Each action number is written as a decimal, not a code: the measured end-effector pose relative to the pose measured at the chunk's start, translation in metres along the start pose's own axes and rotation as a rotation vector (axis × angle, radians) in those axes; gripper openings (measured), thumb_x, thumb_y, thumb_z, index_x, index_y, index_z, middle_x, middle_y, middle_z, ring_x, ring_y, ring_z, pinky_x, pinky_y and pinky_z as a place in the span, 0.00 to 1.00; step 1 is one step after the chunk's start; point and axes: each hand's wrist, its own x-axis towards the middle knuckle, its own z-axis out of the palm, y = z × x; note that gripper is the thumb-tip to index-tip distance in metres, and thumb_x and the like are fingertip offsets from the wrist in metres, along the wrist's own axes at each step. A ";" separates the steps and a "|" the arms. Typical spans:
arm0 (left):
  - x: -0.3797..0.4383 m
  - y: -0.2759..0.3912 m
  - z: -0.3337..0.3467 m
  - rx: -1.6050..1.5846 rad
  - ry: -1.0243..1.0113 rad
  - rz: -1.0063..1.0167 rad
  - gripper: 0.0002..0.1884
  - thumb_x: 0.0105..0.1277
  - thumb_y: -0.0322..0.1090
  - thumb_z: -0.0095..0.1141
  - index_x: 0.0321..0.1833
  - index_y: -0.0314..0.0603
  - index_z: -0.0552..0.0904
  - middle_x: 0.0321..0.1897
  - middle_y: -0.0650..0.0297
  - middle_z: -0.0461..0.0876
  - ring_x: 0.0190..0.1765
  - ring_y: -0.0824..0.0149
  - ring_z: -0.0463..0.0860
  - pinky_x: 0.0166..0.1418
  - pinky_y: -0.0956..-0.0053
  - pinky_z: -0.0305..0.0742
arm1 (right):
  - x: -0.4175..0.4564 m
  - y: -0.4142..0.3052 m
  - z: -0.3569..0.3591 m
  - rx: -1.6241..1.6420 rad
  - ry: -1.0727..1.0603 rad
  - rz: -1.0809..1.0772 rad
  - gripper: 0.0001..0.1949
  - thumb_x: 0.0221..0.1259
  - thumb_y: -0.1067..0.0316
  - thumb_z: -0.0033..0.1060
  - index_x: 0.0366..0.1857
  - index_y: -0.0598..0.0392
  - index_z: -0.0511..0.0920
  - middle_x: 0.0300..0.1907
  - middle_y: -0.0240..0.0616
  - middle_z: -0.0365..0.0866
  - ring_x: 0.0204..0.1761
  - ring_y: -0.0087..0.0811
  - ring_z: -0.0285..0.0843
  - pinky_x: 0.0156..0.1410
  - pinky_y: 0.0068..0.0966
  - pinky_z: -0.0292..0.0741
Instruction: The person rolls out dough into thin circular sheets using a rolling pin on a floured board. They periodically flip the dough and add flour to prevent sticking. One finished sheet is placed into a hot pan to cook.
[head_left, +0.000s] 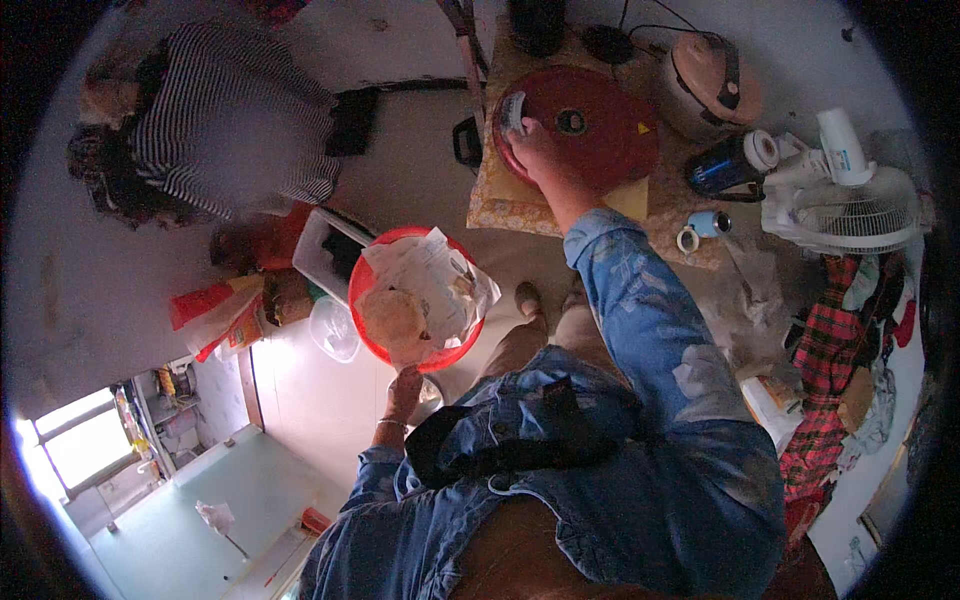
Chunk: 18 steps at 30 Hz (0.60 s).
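Observation:
My left hand (405, 394) grips the narrow end of a tan rounded thing (391, 319), whose exact kind I cannot make out. The thing lies over a red plastic basin (355, 296), in front of crumpled white printed paper (420, 262). My right hand (532, 146) touches the front edge of a round dark-red lidded appliance (607, 112), perhaps an electric baking pan. Its fingers lie at a pale grey front panel (513, 111); whether they close around the edge is unclear. The appliance looks shut and stands on a table with a patterned cloth (517, 214).
On the table are a pink-lidded cooker (712, 82), a dark blue flask (720, 169), a light blue cup (709, 223) and a tape roll (687, 239). A white fan (847, 210) stands at right. A person in a striped top (232, 127) is at upper left, near a white bin (319, 247).

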 end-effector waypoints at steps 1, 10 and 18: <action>0.001 0.004 -0.005 0.198 0.062 0.172 0.11 0.66 0.32 0.49 0.49 0.42 0.79 0.56 0.56 0.77 0.59 0.61 0.76 0.63 0.68 0.71 | 0.002 -0.007 0.002 0.050 -0.066 0.050 0.21 0.62 0.62 0.58 0.55 0.63 0.74 0.49 0.51 0.82 0.52 0.45 0.80 0.56 0.36 0.73; 0.106 0.148 -0.080 0.048 -0.008 0.149 0.14 0.68 0.33 0.51 0.53 0.35 0.78 0.48 0.51 0.80 0.54 0.55 0.79 0.61 0.64 0.72 | 0.032 -0.067 -0.133 0.471 -0.320 0.202 0.15 0.62 0.53 0.57 0.40 0.54 0.81 0.35 0.30 0.81 0.36 0.27 0.75 0.41 0.30 0.69; 0.317 0.289 -0.135 -0.674 0.004 0.132 0.17 0.67 0.36 0.50 0.55 0.37 0.76 0.48 0.47 0.78 0.49 0.45 0.79 0.53 0.56 0.75 | 0.047 -0.030 -0.357 0.768 0.026 0.352 0.21 0.65 0.50 0.55 0.54 0.51 0.77 0.51 0.33 0.79 0.53 0.31 0.75 0.59 0.31 0.69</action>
